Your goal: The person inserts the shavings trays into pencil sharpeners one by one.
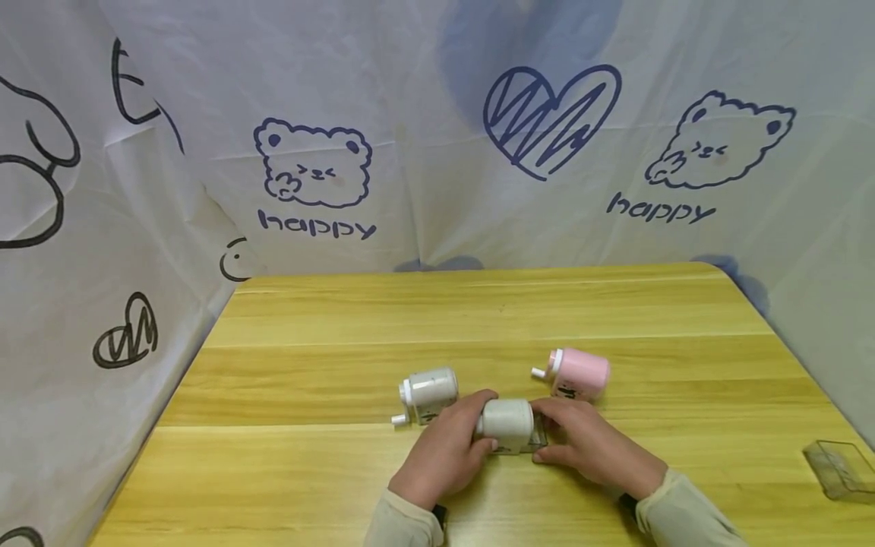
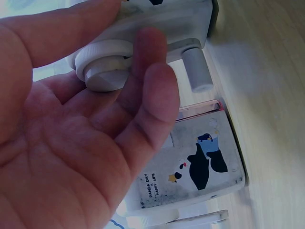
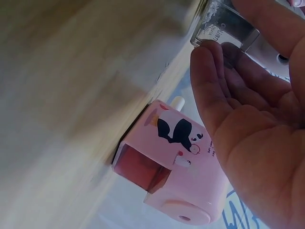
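A pale grey crank pencil sharpener (image 1: pixel 507 425) lies between both hands, on the table. My left hand (image 1: pixel 447 450) grips it at its crank end; in the left wrist view the crank handle (image 2: pixel 196 69) sticks out past the curled fingers. At the other end, my right hand (image 1: pixel 589 442) pinches a clear shavings drawer (image 3: pixel 224 28) between thumb and fingers. The drawer stands partly out of the sharpener's body. Beside the left hand lies a second pale grey sharpener (image 1: pixel 432 389) with a panda print. A pink sharpener (image 1: pixel 581 372) lies beyond the right hand.
The wood-grain table (image 1: pixel 307 486) carries everything. Near its right edge sits a separate clear box (image 1: pixel 841 471). White cloth (image 1: pixel 437 152) with drawn bears and hearts hangs behind the table and along its sides.
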### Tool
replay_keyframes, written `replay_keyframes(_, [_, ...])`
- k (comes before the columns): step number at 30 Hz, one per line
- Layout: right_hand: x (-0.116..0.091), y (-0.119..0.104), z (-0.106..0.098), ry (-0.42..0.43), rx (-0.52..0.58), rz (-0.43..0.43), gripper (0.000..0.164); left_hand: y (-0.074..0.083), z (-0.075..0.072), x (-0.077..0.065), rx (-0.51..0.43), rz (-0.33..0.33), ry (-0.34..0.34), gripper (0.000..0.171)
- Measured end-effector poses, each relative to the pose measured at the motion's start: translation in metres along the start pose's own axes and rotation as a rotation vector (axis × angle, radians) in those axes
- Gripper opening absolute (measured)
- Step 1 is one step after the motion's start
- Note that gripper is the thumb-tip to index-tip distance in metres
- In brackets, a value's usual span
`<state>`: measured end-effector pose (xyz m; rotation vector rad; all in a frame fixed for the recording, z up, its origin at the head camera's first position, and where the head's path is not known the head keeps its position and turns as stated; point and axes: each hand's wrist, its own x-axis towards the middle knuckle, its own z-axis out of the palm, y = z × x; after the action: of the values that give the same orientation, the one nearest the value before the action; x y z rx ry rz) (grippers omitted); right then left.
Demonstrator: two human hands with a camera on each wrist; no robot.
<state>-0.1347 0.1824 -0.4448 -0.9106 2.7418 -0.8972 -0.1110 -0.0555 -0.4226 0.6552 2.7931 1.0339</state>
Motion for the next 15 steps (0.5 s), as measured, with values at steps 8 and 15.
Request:
replay_keyframes(8, [0.0017, 0.0013, 0.0021, 0.015, -0.027, -0.02, 0.053, -0.0004, -0.0003, 0.0009, -0.003, 0.009, 0.002, 0.052])
replay_keyframes(15, [0.0029, 0.0002, 0.0035, 0.018, -0.037, -0.013, 0.052, -0.0008, -0.0001, 0.0009, -0.01, 0.002, -0.001, 0.051])
